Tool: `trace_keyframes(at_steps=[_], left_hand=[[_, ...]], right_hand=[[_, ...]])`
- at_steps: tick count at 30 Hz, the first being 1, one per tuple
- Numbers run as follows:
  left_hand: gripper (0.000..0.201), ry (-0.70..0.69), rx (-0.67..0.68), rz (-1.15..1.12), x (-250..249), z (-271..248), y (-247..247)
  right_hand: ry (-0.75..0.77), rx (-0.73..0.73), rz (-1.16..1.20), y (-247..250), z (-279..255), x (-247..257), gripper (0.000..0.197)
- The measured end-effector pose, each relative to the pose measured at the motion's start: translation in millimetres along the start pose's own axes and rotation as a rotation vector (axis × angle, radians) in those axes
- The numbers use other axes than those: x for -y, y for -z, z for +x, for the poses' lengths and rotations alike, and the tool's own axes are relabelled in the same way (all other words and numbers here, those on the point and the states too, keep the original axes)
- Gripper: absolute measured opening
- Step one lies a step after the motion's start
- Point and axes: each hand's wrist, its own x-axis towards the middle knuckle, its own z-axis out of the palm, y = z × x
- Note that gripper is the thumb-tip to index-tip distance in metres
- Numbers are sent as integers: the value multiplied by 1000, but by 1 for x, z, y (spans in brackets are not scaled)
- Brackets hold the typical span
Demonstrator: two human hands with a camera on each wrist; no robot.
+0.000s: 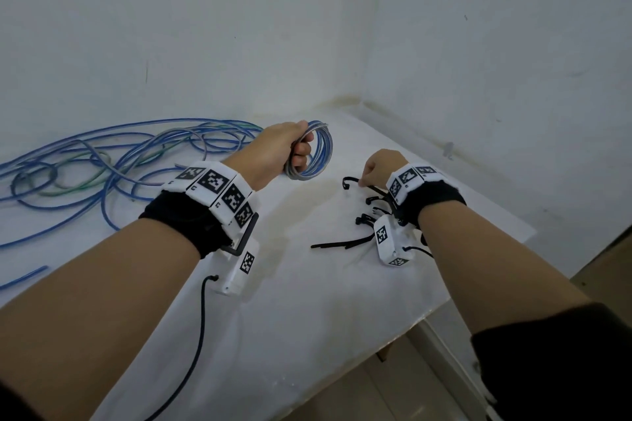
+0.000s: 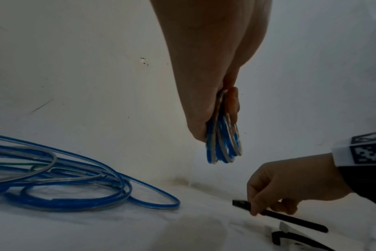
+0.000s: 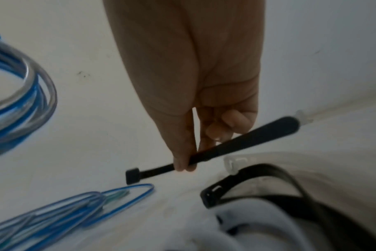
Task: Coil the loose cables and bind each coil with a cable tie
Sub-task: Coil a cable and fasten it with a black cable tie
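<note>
Left hand (image 1: pixel 285 150) clenches coil (image 1: pixel 319 154), frame centre; right hand (image 1: pixel 379 169) pinches tie (image 3: pixel 215 152). Risk: slackened grip lets coil spring loose.

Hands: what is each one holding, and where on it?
Left hand grips the cable coil by its side; right hand pinches a black cable tie near its head end.

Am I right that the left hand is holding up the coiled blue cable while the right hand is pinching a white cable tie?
Not quite: the cable tie pinched by the right hand is black, as the right wrist view shows. The left hand does hold up the coiled blue cable.
</note>
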Motion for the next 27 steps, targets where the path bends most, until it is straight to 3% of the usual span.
trace_keyframes(at_steps=[4, 7, 11, 16, 19, 27], left_hand=[[32, -34, -26, -49, -1, -1, 6], [32, -96, -52, -36, -7, -9, 13], [34, -148, -118, -50, -15, -24, 30], [33, -201, -260, -22, -24, -48, 67], [33, -229, -343, -23, -28, -66, 92], [38, -255, -443, 80, -35, -117, 140]], right_hand=[[35, -189, 264, 8, -15, 8, 11], [95, -258, 604, 13, -34, 28, 9], [259, -127, 958, 19, -58, 68, 7], [430, 77, 1374, 21, -87, 115, 20], [523, 122, 1378, 19, -99, 143, 7], [673, 223, 1130, 9, -123, 226, 19]])
